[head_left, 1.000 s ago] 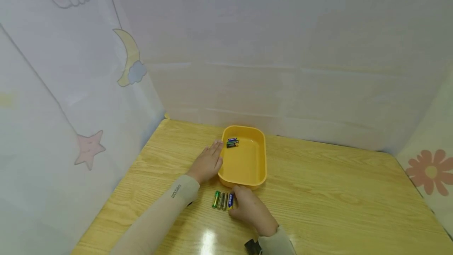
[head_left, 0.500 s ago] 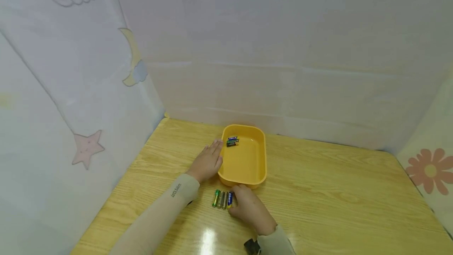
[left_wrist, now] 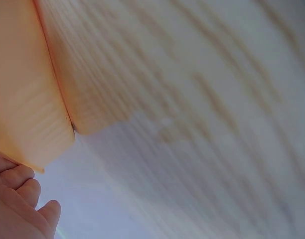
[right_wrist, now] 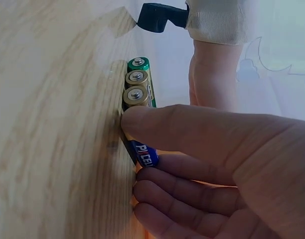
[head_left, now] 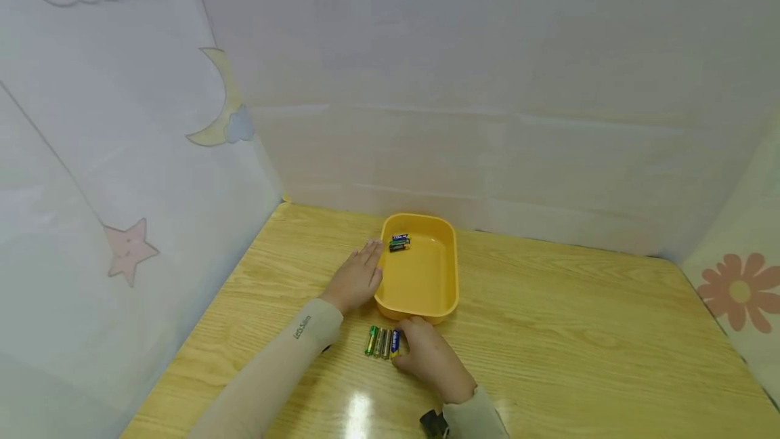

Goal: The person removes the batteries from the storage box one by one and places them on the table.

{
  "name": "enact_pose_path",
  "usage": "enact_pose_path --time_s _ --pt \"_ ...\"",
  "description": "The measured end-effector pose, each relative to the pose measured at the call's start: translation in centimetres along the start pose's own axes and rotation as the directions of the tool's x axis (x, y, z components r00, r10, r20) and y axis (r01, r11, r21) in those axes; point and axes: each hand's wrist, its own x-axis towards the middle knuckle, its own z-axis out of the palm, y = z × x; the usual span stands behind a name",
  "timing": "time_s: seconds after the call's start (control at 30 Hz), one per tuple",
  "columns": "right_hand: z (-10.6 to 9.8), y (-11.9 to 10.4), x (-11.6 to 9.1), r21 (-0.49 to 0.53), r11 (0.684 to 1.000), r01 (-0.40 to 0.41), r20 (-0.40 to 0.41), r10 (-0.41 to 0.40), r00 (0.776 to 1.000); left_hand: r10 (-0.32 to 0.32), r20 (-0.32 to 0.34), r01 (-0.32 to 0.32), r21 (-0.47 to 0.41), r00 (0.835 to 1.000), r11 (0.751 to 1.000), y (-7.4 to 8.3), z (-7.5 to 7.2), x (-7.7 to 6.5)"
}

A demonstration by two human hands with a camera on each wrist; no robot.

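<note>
My right hand [head_left: 434, 359] is over the right end of a short row of batteries on the table. It pinches the blue battery [head_left: 395, 343] lengthwise, thumb at one end and a finger at the other; the right wrist view shows part of its printed side [right_wrist: 146, 153]. Beside it lie two gold batteries [head_left: 382, 343] and a green-and-gold battery [head_left: 371, 341]. My left hand [head_left: 355, 279] rests with extended fingers against the left side of a yellow tray [head_left: 451, 269]. Inside the tray, at its far left, three small batteries [head_left: 399, 243] lie side by side.
The wooden table [head_left: 579, 330] reaches to white sheets on its far, left and right sides. The tray stands close to the far sheet [head_left: 487, 120]. A black strap piece [head_left: 434, 424] sits at the right wrist.
Both hands, the tray and the batteries keep almost the same places. Only the left sheet's pattern shifts slightly in the head view.
</note>
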Motion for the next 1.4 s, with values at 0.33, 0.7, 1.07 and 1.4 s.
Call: enact_pose_path --time_s 0.33,0.7,1.07,1.4 --pt "0.1 0.1 0.1 0.007 1.0 -0.012 0.014 0.012 1.0 -0.005 0.006 0.005 0.007 1.0 1.0 -0.2 0.2 0.1" --pt "-0.1 0.1 0.1 0.02 1.0 -0.016 0.02 0.016 1.0 -0.006 0.006 0.006 0.003 1.0 1.0 0.1 -0.1 0.0" --pt "-0.2 0.3 0.1 0.061 0.998 -0.035 0.032 0.033 0.999 0.001 0.004 -0.001 0.01 1.0 1.0 0.1 -0.3 0.0" --pt "-2.3 -0.5 -0.8 0.112 0.994 -0.017 0.044 0.012 0.999 0.001 0.008 -0.001 -0.005 1.0 1.0 0.2 -0.3 -0.1"
